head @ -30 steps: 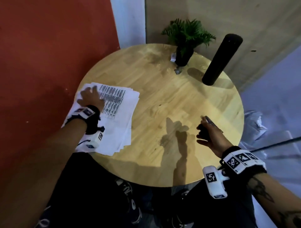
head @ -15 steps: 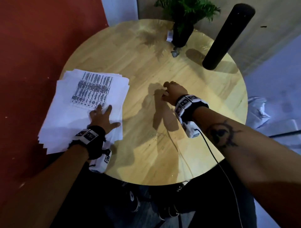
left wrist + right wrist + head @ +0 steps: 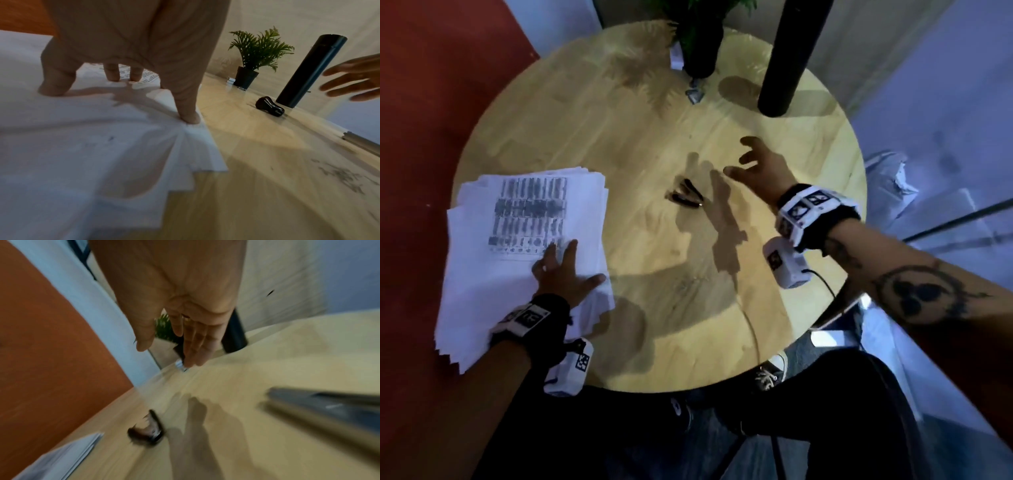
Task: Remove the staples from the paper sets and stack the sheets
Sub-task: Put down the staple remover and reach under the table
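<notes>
The stack of paper (image 3: 524, 246) lies at the left edge of the round wooden table (image 3: 640, 130), its lower corners overhanging the rim and its edges fanned into steps; the top sheet carries a printed block of text. The left hand (image 3: 566, 274) rests flat on the near right part of the stack, fingers straight and spread, thumb pressing close to the sheet's right edge, holding nothing. The staple remover (image 3: 686, 196), a small dark claw tool, lies alone on the bare wood between the stack and the right hand (image 3: 763, 168); that hand hovers just beyond it with fingers loosely spread, empty.

The paper is light, thin and limp; loose sheets slide easily over one another, as the fanned edges suggest, so a flat palm pressing down suits them better than a pinch; a corner pull would likely crease or tear. Whether any staples remain in these sheets cannot be told from these views. The staple remover looks hard, smooth and light, probably sprung; it is best taken across its two broad side grips between thumb and fingers, with the metal teeth kept clear of the fingertips. A potted plant (image 3: 700, 37) and a tall black cylinder (image 3: 787, 58) stand at the far side, well apart from the work.
</notes>
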Demonstrator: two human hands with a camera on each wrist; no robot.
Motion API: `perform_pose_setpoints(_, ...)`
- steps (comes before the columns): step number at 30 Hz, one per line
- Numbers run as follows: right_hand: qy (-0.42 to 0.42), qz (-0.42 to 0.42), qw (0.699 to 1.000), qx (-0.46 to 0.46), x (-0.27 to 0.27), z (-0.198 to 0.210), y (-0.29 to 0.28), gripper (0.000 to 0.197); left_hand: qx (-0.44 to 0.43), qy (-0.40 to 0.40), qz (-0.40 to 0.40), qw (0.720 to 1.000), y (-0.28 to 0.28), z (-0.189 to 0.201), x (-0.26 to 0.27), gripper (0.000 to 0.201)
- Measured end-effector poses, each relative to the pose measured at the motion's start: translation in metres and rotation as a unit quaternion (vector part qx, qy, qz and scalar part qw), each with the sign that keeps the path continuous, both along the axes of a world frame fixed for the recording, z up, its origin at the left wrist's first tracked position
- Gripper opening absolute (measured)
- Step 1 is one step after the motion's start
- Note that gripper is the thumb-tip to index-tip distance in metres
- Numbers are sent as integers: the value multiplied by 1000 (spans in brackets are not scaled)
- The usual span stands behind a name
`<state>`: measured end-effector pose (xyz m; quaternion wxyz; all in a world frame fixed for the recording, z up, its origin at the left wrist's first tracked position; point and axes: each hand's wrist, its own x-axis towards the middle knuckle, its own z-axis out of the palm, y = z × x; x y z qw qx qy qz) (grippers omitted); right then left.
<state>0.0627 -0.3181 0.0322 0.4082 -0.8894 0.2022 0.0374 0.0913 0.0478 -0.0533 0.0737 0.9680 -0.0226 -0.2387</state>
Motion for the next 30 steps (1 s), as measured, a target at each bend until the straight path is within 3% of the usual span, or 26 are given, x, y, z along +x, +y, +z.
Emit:
perform_pose_setpoints(3, 0, -65, 993, 93, -63, 13, -49, 50, 12, -5, -13, 1000, -4, 6, 1, 99)
perform_pose_setpoints(5, 5, -96, 989, 109, -116, 19, -81, 33, 2, -37, 2, 999, -13, 16, -2, 97)
perform_pose_setpoints(8, -14, -190, 976, 102, -193, 17, -118, 4, -99, -134, 42, 985, -47, 45, -26, 94)
perform_pose_setpoints(11, -1, -318, 943, 96, -260, -7, -140, 22, -177, -110, -21, 978, -118, 62, -72, 87)
perform_pose_setpoints(14, 86, -382, 907, 156, -300, -47, -135, 26, -198, -43, -175, 963, -190, 64, -119, 70)
perform_pose_setpoints(16, 158, -366, 898, 188, -310, -82, -125, 26, -189, -6, -278, 942, -223, 57, -152, 58)
perform_pose_setpoints(20, 230, -312, 891, 236, -307, -142, -102, 19, -56, 1, -417, 907, -245, 27, -188, 57)
perform_pose_setpoints(23, 238, -320, 884, 243, -293, -168, -99, 25, -37, -11, -418, 908, -245, 16, -187, 59)
perform_pose_setpoints(26, 244, -293, 899, 216, -275, -182, -109, 38, -45, -22, -433, 900, -242, 14, -186, 60)
perform_pose_setpoints(28, 235, -301, 893, 240, -265, -184, -112, 24, -44, -23, -439, 897, -241, 11, -187, 61)
perform_pose_setpoints(30, 247, -294, 892, 237, -261, -192, -119, 25, -64, -13, -434, 899, -239, 10, -187, 62)
